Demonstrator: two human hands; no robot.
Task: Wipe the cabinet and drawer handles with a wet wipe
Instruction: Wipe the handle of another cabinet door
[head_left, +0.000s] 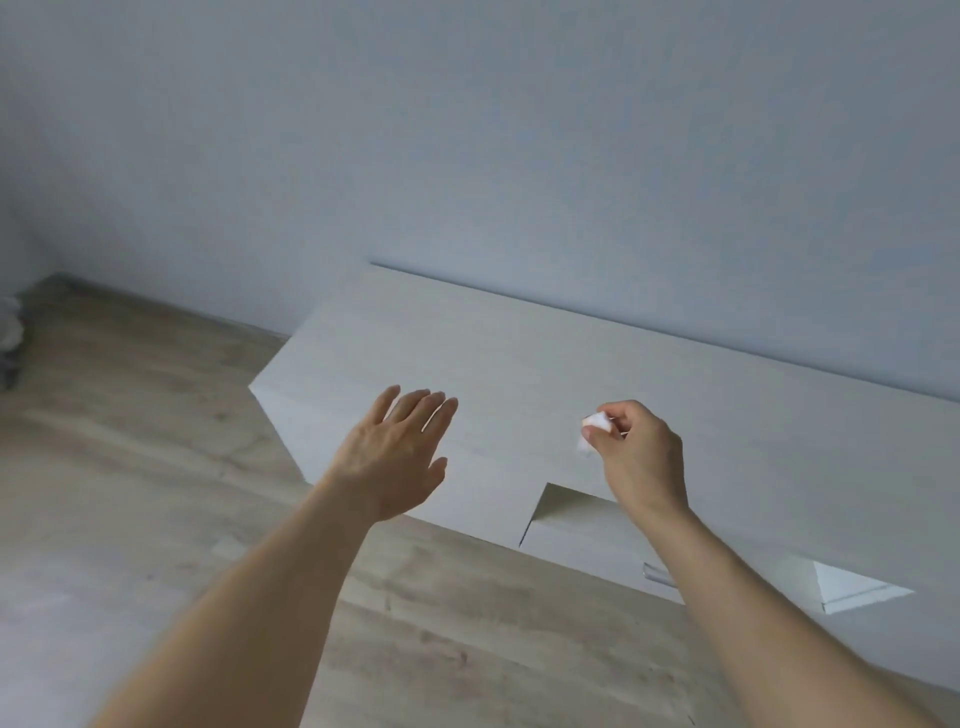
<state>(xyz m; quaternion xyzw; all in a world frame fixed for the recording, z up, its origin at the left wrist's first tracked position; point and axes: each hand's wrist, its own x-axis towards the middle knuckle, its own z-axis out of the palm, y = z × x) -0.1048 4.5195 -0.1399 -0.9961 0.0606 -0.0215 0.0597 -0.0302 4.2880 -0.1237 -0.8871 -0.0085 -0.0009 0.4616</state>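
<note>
No text, label, brand or number can be read: none on the wet wipe (596, 422) at the fingertips (589, 432) of the right hand (641, 457), none on the cabinet (519, 353) beneath them.

A plain blue-grey wall (467, 130) fills the upper half of the view and meets the floor (130, 467) along a slanting line, with a corner showing at far left. The floor is laid in light planks with a wood grain, under soft, even light. A low cabinet (519, 353) in a pale grey-white wood finish stands against the wall, its flat top seen from above and angled across the frame. A squared notch (571, 512) is cut into its front edge. At the far left edge, near the corner, a blurred grey bundle (8, 338) lies on the floor.
</note>
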